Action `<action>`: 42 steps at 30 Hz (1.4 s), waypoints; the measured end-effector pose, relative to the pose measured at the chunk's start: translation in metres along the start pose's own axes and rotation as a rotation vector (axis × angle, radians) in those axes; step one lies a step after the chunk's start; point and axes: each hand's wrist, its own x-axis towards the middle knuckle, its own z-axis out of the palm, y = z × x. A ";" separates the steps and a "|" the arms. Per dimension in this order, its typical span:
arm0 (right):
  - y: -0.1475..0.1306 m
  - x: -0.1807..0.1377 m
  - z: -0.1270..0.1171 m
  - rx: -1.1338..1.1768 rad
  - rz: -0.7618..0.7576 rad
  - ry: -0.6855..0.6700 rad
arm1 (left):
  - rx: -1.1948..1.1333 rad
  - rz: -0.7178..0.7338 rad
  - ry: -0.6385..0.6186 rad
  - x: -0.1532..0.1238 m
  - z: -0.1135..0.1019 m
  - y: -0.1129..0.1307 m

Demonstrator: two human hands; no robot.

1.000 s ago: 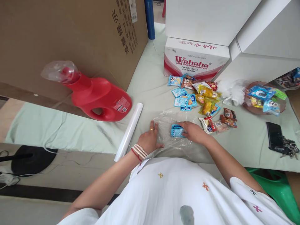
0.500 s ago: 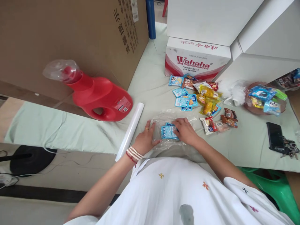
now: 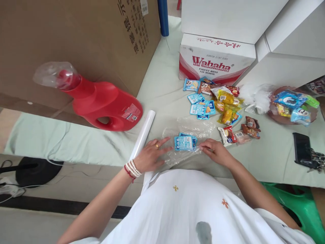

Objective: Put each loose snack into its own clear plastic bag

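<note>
A sheet of clear plastic film (image 3: 175, 158) lies crinkled on the cloth-covered table in front of me. On its middle rest blue snack packets (image 3: 183, 143), partly overlapping. My left hand (image 3: 152, 154), fingers spread, is at the film's left edge, its fingertips just left of the packets. At the right side, my right hand (image 3: 214, 151) has thumb and fingers pinched together on the film's edge, close to the packets. A white roll (image 3: 143, 134) lies beside my left hand, its lower end hidden behind my wrist.
Loose snack packets (image 3: 225, 108) lie beyond the film, before a Wahaha carton (image 3: 215, 64). A red jug (image 3: 106, 105) lies left against a big cardboard box (image 3: 83, 37). To the right are a snack bowl (image 3: 276, 118), a phone (image 3: 301, 149) and keys (image 3: 317, 159).
My right hand has come off the blue packets and moved right to pinch the film's edge. My left hand has shifted left and lower, with its fingers turned toward the packets.
</note>
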 end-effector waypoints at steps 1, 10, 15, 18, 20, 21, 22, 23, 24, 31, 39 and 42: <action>0.004 0.007 -0.006 0.050 0.061 -0.021 | -0.010 -0.014 0.047 0.008 0.003 -0.002; 0.003 0.053 -0.044 -0.577 0.278 -0.075 | 0.013 -0.611 0.516 0.063 0.032 -0.004; -0.018 0.110 -0.027 -0.680 0.073 -0.002 | -0.174 -0.620 0.680 0.069 0.038 0.006; -0.017 0.143 -0.011 -0.620 0.179 -0.047 | -0.236 -0.655 0.588 0.073 0.035 0.012; -0.016 0.152 -0.008 -0.543 0.246 -0.089 | -0.211 -0.738 0.470 0.078 0.031 0.013; -0.016 0.153 -0.009 -0.488 0.249 -0.115 | -0.197 -0.781 0.413 0.080 0.028 0.013; -0.018 0.151 -0.010 -0.429 0.230 -0.134 | -0.186 -0.816 0.364 0.083 0.027 0.013; -0.020 0.145 -0.012 -0.372 0.190 -0.143 | -0.176 -0.837 0.327 0.086 0.025 0.012; -0.023 0.138 -0.012 -0.324 0.126 -0.147 | -0.166 -0.837 0.306 0.088 0.025 0.012; -0.036 0.067 0.022 -0.650 -0.196 -0.333 | -0.201 -0.630 0.517 0.076 0.023 0.002; -0.025 0.045 0.051 -0.691 -0.209 -0.225 | -1.026 -0.614 0.363 0.072 0.013 0.025; -0.019 0.039 0.053 -0.558 -0.235 -0.165 | -0.917 -0.553 0.362 0.096 0.028 0.045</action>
